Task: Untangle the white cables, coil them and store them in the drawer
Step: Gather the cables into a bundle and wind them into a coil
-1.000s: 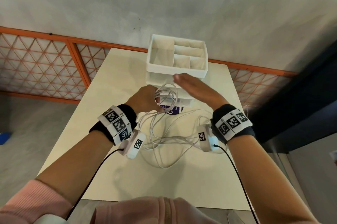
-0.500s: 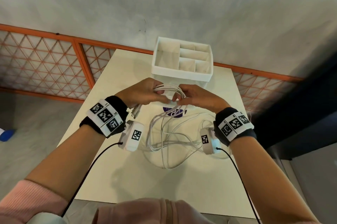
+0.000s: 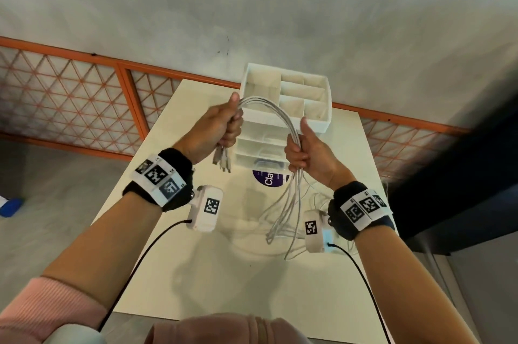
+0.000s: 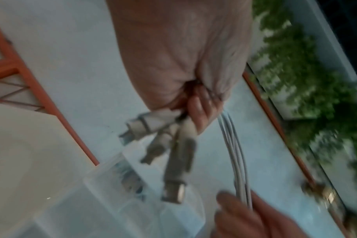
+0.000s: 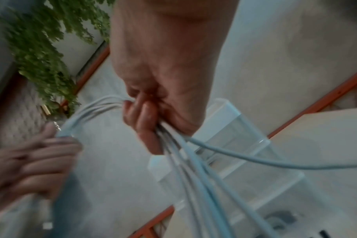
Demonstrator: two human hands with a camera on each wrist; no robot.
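Note:
A bundle of white cables [image 3: 276, 110] arcs between my two raised hands, above the table and in front of the white drawer unit [image 3: 286, 119]. My left hand [image 3: 221, 126] grips one end in a fist, and several plugs [image 3: 222, 161] hang below it, also seen as plugs [image 4: 173, 145] in the left wrist view. My right hand [image 3: 302, 153] grips the bundle further along, thumb up. Below that fist the cables [image 5: 194, 169] hang down to loose strands [image 3: 286, 220] on the table. The unit's top tray has empty compartments.
The pale table [image 3: 210, 273] stands against a wall with an orange lattice railing [image 3: 70, 102]. A clear box with a purple label [image 3: 270, 178] lies at the foot of the drawer unit. A dark surface [image 3: 462, 175] borders the table on the right.
Both hands rose from the table and moved apart, lifting the cables. The right hand, flat a second ago, now grips the bundle, and the strands are drawn into an arc.

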